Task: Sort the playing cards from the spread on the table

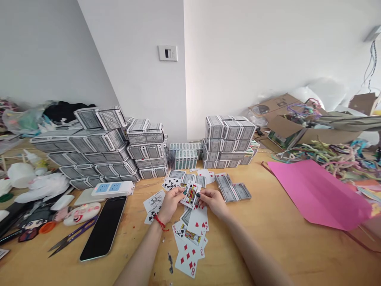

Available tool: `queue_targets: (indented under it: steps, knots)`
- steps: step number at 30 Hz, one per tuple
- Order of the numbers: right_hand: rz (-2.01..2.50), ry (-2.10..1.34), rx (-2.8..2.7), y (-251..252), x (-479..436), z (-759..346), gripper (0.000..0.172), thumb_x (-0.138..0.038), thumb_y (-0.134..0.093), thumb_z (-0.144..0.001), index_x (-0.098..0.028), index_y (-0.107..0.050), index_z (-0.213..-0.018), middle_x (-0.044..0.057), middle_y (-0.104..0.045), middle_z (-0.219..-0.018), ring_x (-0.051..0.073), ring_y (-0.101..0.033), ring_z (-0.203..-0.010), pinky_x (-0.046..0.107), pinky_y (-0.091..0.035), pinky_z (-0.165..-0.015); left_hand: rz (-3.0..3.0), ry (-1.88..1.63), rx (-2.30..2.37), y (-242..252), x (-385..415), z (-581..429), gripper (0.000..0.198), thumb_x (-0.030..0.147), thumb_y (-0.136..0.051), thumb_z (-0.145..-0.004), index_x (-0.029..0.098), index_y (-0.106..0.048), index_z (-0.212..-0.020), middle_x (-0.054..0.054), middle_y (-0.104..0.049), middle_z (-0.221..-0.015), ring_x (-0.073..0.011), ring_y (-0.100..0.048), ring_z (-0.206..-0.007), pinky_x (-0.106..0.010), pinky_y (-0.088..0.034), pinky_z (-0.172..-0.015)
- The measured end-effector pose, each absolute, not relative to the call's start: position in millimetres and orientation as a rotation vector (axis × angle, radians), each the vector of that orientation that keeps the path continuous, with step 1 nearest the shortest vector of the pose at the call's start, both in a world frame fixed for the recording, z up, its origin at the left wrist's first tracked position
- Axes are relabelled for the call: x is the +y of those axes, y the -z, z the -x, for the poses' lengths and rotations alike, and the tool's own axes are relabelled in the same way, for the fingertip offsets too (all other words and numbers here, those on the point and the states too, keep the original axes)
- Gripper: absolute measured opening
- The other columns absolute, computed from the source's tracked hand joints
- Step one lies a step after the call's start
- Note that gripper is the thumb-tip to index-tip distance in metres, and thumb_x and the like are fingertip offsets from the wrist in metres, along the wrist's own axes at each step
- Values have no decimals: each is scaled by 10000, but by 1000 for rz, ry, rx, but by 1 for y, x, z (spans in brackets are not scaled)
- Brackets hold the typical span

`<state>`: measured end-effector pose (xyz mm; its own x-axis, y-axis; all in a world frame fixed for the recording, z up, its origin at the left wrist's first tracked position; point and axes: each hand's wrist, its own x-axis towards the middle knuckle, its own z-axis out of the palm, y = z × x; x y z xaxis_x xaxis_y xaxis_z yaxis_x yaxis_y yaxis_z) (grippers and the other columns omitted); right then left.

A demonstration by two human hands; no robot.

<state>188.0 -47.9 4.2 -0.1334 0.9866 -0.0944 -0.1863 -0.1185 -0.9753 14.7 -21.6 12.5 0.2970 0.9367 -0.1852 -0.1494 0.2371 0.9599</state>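
Observation:
Both my hands pinch a jack playing card (191, 194) between them, face up above the table. My left hand (172, 203), with a red string at the wrist, grips its left edge. On the card's right edge are the fingers of my right hand (213, 201). Under and around the hands lie loose playing cards, among them a joker (154, 201), a four of hearts (199, 219), a king (187, 235) and an eight of diamonds (187, 261). To the right of my right hand sits a grey patterned card box (229, 188) that looks unfolded.
Stacked card bundles stand at left (98, 147) and right (228, 139), with small green-white boxes (186, 158) between. A phone (104, 228), scissors (73, 237) and power strip (113, 189) lie left. At right are pink paper (315, 190), tangled cords (324, 159) and cardboard boxes (300, 129).

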Motion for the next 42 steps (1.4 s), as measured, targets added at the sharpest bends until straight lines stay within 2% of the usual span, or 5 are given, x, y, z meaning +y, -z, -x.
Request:
queue_targets:
  steps: [11, 18, 30, 36, 42]
  knots:
    - [1139, -1270, -1133, -7, -52, -187, 364, -516, -578, -651, -160, -528, -707, -47, -467, -508, 77, -402, -424, 209, -327, -417, -1121, -846, 936, -19, -26, -14, 140, 238, -635, -611, 126, -640, -695, -44, -644, -713, -175, -583, -660, -289, -460, -622]
    - [1108, -1274, -1216, -3, -51, -183, 336, -494, -558, -679, -162, -523, -717, -34, -489, -543, 83, -416, -444, 213, -335, -429, -1083, -921, 810, -23, -27, -14, 475, 221, -604, -666, 168, -521, -1131, -83, -630, -971, -184, -594, -791, -292, -471, -680]
    - [1097, -1292, -1107, -2, -49, -183, 351, -424, -609, -639, -158, -559, -862, -10, -570, -623, 87, -464, -443, 232, -396, -437, -1086, -941, 933, -13, -24, -16, 531, 221, -631, -629, 149, -508, -1141, -57, -651, -834, -174, -600, -756, -313, -496, -676]
    - [1107, -1289, -1089, -7, -51, -183, 519, -382, -619, -630, -169, -501, -1087, -34, -552, -606, 93, -477, -450, 239, -407, -443, -1144, -935, 945, -11, -24, -15, 533, 242, -632, -628, 172, -511, -1143, -39, -642, -827, -153, -590, -716, -285, -493, -640]
    - [1087, -1312, -1077, -7, -52, -184, 463, -333, -610, -638, -157, -517, -1056, -45, -534, -565, 92, -476, -444, 234, -404, -437, -1154, -943, 938, -8, -24, -15, 529, 261, -619, -644, 158, -507, -1150, -41, -645, -793, -151, -587, -694, -288, -487, -633]
